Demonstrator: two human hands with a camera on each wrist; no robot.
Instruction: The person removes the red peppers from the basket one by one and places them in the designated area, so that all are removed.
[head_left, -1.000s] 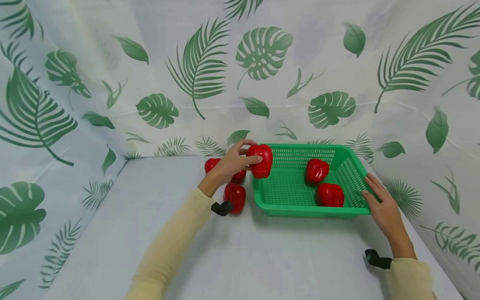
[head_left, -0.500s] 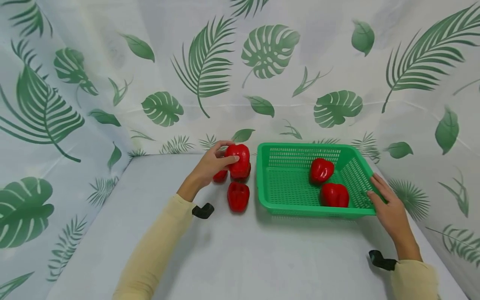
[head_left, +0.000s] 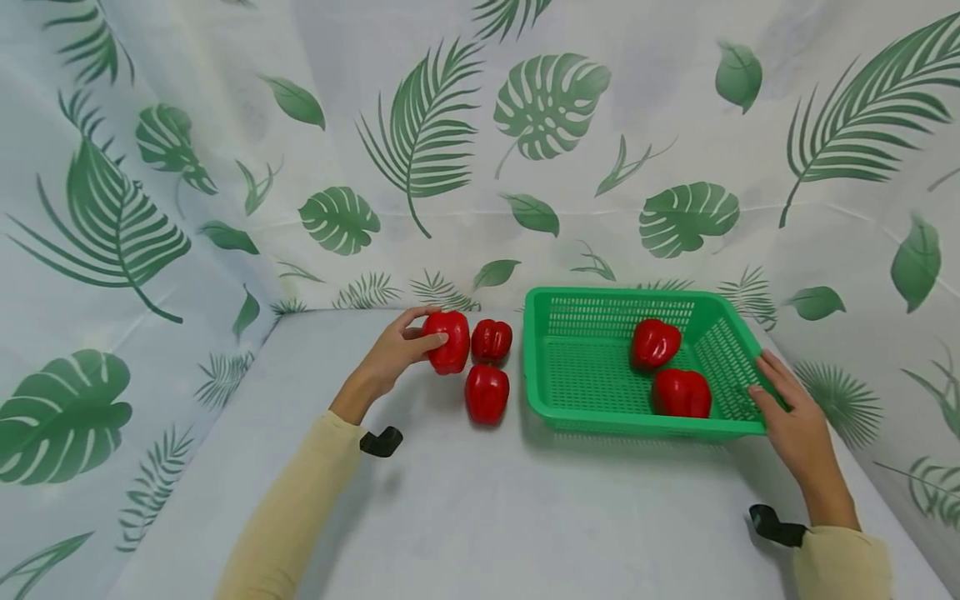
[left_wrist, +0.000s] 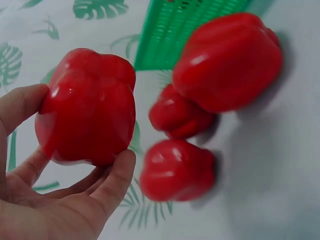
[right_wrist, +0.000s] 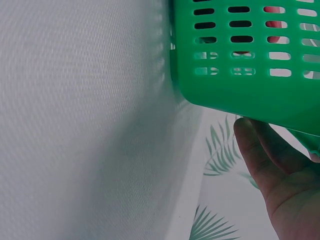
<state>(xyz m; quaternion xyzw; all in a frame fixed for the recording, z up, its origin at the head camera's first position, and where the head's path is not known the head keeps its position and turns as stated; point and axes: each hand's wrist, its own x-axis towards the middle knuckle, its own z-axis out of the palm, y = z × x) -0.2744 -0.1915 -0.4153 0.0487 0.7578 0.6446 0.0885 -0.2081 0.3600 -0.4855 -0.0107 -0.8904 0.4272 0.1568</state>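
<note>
Held pepper: a glossy, blocky red bell pepper point(head_left: 447, 342), pinched between the thumb and fingers of the left hand point(head_left: 386, 357); whether its base clears the table is hard to judge.
Loose peppers: 3 on the table — a small grooved red pepper point(head_left: 492, 340) at 3 o'clock from the held pepper, a plump squarish red pepper point(head_left: 487, 394) at 5 o'clock, and a rounded red pepper point(left_wrist: 177, 170) lost behind the held pepper in the head view, shown only by the left wrist view.
Basket: a rectangular green plastic basket point(head_left: 600, 419) with slotted walls, at 3 o'clock from the loose peppers. Inside lie 2 shiny red peppers point(head_left: 655, 344); the near rim covers the lower edge of the nearer, and the right wrist view gives just red patches through slots.
Right hand: the right hand point(head_left: 797, 419) grips the basket rim at its 3 o'clock end; the right wrist view cuts part of it off.
Sleeves: pale yellow sleeves point(head_left: 292, 508), cropped below — black pieces point(head_left: 381, 442) at both wrists.
Table: a pale grey-white table point(head_left: 540, 508), finely textured, softly shadowed.
Walls: creased white sheeting printed with green leaves point(head_left: 570, 196), from 9 through 12 to 3 o'clock.
</note>
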